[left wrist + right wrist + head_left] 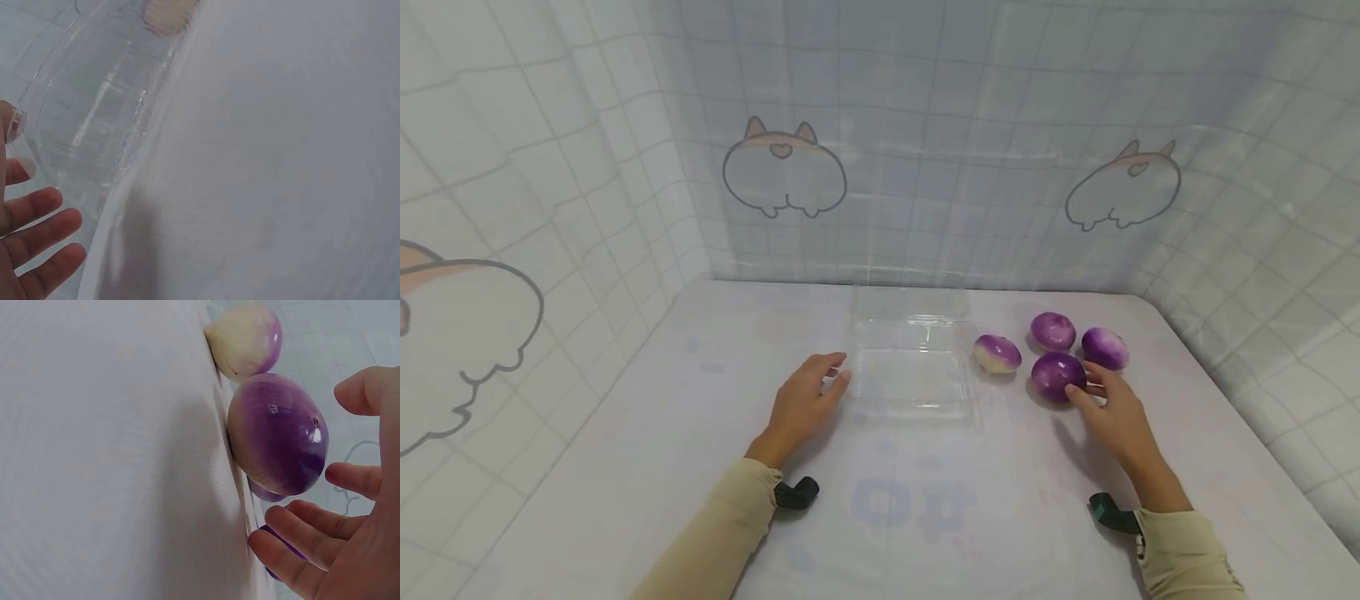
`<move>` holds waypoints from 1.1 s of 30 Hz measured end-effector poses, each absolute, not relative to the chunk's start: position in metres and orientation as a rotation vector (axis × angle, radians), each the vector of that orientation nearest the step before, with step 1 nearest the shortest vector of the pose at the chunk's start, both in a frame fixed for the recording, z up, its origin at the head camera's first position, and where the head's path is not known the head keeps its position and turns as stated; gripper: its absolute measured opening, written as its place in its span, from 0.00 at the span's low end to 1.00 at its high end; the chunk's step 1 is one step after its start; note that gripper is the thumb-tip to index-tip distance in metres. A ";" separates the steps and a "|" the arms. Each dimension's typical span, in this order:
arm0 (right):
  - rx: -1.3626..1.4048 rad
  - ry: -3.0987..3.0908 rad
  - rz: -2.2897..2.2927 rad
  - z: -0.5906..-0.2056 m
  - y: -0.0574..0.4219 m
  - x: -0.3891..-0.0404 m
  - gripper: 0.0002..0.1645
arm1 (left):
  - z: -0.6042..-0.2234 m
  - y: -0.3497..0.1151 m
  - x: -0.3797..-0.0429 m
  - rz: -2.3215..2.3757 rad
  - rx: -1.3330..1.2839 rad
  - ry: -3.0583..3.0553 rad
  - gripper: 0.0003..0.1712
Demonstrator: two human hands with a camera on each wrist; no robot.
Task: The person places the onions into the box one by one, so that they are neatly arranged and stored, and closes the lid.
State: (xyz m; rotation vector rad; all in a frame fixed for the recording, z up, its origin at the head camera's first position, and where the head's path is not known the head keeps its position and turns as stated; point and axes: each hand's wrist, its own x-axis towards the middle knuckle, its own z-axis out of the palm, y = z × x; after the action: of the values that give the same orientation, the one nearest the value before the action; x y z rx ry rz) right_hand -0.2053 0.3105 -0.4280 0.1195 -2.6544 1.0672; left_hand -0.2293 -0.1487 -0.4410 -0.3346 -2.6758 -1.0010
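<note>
Beside the left edge of a clear plastic box, my left hand has its fingers apart and slightly bent. In the left wrist view, the thumb side meets or nearly meets a clear corner tab; contact is hard to judge. My right hand reaches around the right side of the nearest purple onion. Its thumb and fingers are spread, with a visible gap to the onion's skin in the right wrist view. A paler onion lies between that onion and the box.
Two more purple onions, a rear one and a right one, lie close behind. The box's clear lid stands raised at the back. White tiled-pattern sheeting walls the table at the back and sides.
</note>
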 end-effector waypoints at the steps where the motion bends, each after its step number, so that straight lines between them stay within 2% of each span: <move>1: 0.119 -2.660 1.076 -0.429 0.311 -0.206 0.37 | -0.441 -0.147 -0.230 -1.019 -0.329 -2.674 0.24; 9: 0.128 -2.689 1.118 -0.430 0.314 -0.205 0.40 | -0.445 -0.148 -0.233 -1.365 -0.395 -2.590 0.24; 14: 0.169 -2.730 1.122 -0.433 0.315 -0.206 0.42 | -0.449 -0.147 -0.236 -1.505 -0.477 -2.614 0.29; 26: 0.191 -2.736 1.134 -0.435 0.314 -0.208 0.43 | -0.449 -0.150 -0.239 -1.504 -0.545 -2.601 0.28; 33: 0.142 -2.777 1.108 -0.434 0.312 -0.208 0.50 | -0.453 -0.148 -0.237 -1.529 -0.530 -2.605 0.29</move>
State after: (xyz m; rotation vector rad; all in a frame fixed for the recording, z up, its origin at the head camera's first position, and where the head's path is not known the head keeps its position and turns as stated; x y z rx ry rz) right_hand -0.2076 0.3125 -0.4344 0.1422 -2.7774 1.1075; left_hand -0.2366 -0.1482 -0.4528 -0.5300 -2.6051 -1.5291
